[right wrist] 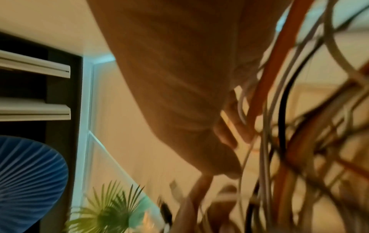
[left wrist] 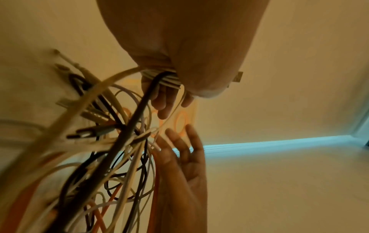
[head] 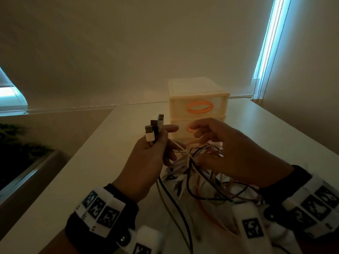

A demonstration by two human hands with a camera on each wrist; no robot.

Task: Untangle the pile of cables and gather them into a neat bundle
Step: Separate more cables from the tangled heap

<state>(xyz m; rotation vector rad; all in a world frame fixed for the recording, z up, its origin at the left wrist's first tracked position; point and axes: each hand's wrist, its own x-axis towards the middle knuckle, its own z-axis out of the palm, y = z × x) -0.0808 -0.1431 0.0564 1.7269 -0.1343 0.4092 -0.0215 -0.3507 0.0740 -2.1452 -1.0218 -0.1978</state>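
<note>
White table (head: 102, 162) here. A tangled pile of cables (head: 200, 173) is sitting on it, with a little plastic drawer unit (head: 198, 96) right behind.

A small drawer unit (head: 198, 99) stands at the far side of the white table (head: 95, 162), just beyond the tangled cables (head: 201, 173). Bare tabletop lies left of the cables and far right.

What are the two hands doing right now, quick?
Left hand: shut around a few cable ends, plugs sticking up.
Right hand: open, fingers spread loosely over the tangled cables, gripping nothing that shows.
</note>
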